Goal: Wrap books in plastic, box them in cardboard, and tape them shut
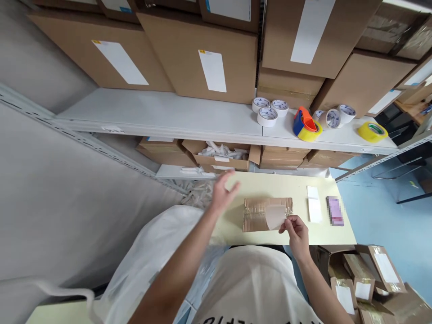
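Note:
A small taped cardboard box (254,217) lies on the pale yellow table in front of me. My right hand (298,233) pinches the corner of a white label (275,217) at the box's right side. The label overlaps the right half of the box top; whether it touches the cardboard I cannot tell. My left hand (224,193) hovers at the table's left side, left of the box, fingers apart and holding nothing. Right of the box lie white label sheets (314,204) and a blurred purple item (335,210).
A grey shelf (175,112) runs behind the table (270,184), carrying large cartons (216,45), tape rolls (267,116) and an orange-blue tape dispenser (304,121). Labelled boxes (361,279) pile up at lower right. A large white bag (158,243) stands at left.

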Demonstrator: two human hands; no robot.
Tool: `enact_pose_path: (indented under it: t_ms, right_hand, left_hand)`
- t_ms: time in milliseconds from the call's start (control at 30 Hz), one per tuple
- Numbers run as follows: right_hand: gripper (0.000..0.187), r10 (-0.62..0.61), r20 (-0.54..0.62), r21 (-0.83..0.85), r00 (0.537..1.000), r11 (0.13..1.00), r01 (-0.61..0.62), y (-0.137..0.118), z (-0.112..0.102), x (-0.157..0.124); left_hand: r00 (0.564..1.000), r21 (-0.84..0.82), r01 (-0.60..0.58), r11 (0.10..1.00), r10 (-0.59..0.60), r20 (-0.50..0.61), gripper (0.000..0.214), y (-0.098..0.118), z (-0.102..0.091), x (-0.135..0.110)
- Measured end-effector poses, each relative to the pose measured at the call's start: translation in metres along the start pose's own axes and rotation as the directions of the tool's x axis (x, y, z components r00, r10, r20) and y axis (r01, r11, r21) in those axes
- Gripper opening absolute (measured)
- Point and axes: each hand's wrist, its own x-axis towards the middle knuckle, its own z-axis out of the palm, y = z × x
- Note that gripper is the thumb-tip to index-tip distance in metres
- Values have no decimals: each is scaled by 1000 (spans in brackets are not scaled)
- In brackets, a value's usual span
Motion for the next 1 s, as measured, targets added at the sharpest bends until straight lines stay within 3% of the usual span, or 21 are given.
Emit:
enact_pose_path:
  t_ms: [67,167,300,400,467,533,633,733,867,1000]
  right_hand:
    - [33,3,29,15,1000,1000,-3,-5,7,4]
    - [36,18,90,23,996,1000,-20,-12,17,10]
    - [36,35,174,33,984,999,-42,-16,26,10]
    - [32,35,233,53,972,997,-49,-12,25,5]
    - [36,3,309,45,951,999,-18,-7,20,0]
    - [48,-66,364,-4,929,997,73,-1,12,-5]
    - [50,-193,231,-209,954,947,243,7,-2,-12]
    - [45,-248,28,-369,968,898,240,11,-14,-13]
    - [39,-96,42,-308,994,946,104,13,-23,-6]
    - [38,85,-16,-276,996,957,-86,28,-30,-5]
  left_hand:
    - [961,143,-244,959,220,167,49,-2,13,-38]
    - [894,307,-392,867,281,349,46,-4,35,-87]
    - [855,419,-515,748,415,309,6,-10,47,-109]
    - [841,393,-540,744,490,229,17,-14,44,-109]
    - [886,341,-463,818,433,164,14,-16,41,-107]
    - [952,247,-307,919,290,102,13,-19,40,-106]
    - [996,36,-13,999,10,89,23,-25,39,-102]
    - [976,-135,180,974,-160,148,32,-31,41,-98]
    - [932,-197,327,924,-281,228,38,-34,44,-101]
    - [885,-51,413,910,-387,261,39,-46,47,-111]
